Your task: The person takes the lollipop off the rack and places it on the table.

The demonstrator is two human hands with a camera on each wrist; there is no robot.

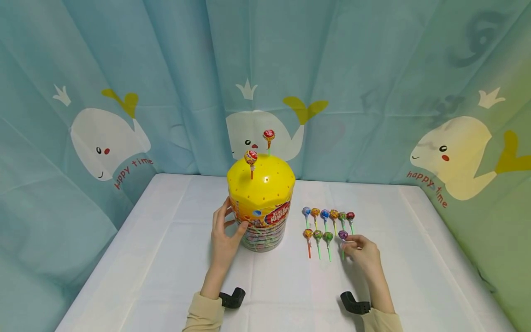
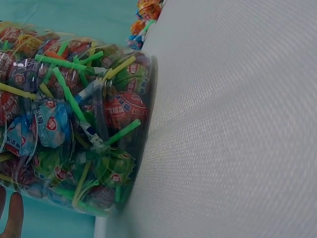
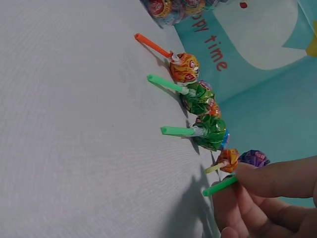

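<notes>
A clear tub (image 1: 263, 239) with a yellow dotted lid (image 1: 265, 184) stands on the table, packed with wrapped lollipops (image 2: 52, 124). My left hand (image 1: 224, 235) grips its left side, thumb at the front and fingers round the back; only fingertips (image 2: 15, 215) show in the left wrist view. Two lollipops stand upright in the lid, one red and yellow (image 1: 250, 157), one red and orange (image 1: 268, 134). With thumb and fingers, my right hand (image 1: 365, 253) pinches a purple lollipop (image 1: 343, 234) by its green stick (image 3: 220, 186), at the right end of the front row.
Beside the tub, lollipops lie in two rows. Orange (image 1: 308, 234) and green ones (image 1: 328, 236) make up the front row; several more, including a blue one (image 1: 306, 211) and a red one (image 1: 350, 216), form the back row. A whale-print curtain (image 1: 186, 92) hangs behind the white table (image 1: 166, 258).
</notes>
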